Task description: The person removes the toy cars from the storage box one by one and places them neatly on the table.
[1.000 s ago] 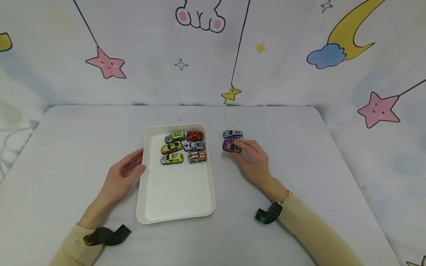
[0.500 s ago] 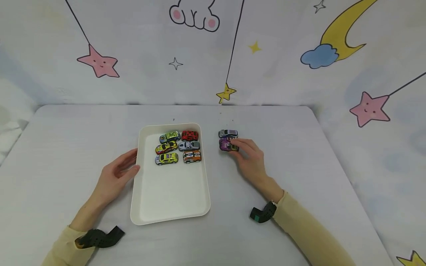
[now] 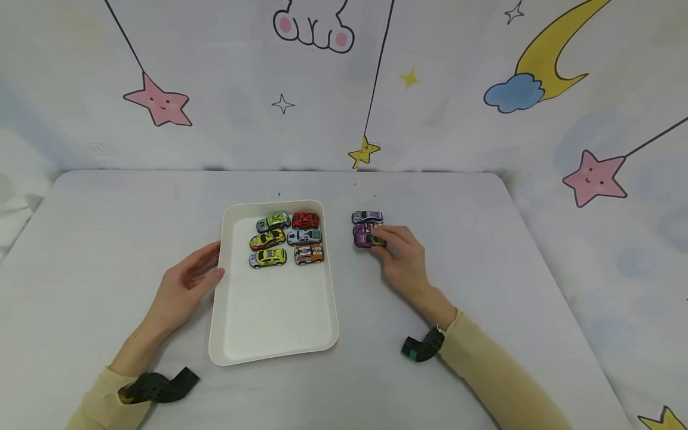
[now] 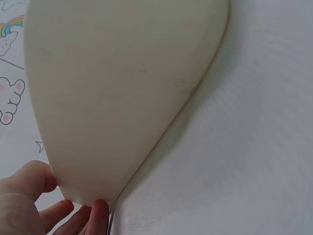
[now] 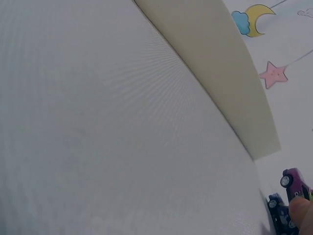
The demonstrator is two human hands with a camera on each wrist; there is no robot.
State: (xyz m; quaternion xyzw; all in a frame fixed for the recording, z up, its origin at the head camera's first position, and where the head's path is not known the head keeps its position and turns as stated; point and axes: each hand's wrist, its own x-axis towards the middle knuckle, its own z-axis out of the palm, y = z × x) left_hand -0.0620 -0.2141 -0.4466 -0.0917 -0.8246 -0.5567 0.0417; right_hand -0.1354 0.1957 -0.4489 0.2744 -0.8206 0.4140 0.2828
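Observation:
In the head view, my right hand (image 3: 404,257) pinches a purple toy car (image 3: 369,240) between thumb and fingers, to the right of the white tray (image 3: 274,316). A silver toy car (image 3: 367,217) lies just beyond it, and another purple patch between the two is partly covered. From the right wrist, the purple car (image 5: 293,183) appears by the thumb, with a dark blue toy car (image 5: 281,215) close beside it. My left hand (image 3: 185,286) rests relaxed fingers and thumb against the tray's left wall (image 4: 122,98).
Inside the tray's far half sit several toy cars, including a red one (image 3: 305,221), an orange one (image 3: 309,255) and a yellow one (image 3: 267,258). A white-covered table (image 3: 457,227) lies under everything, with a patterned cloth wall (image 3: 226,71) behind.
The purple car in my right hand has shifted slightly toward the near side, showing more purple behind it. My left hand stays at the tray. The head view has shifted a little.

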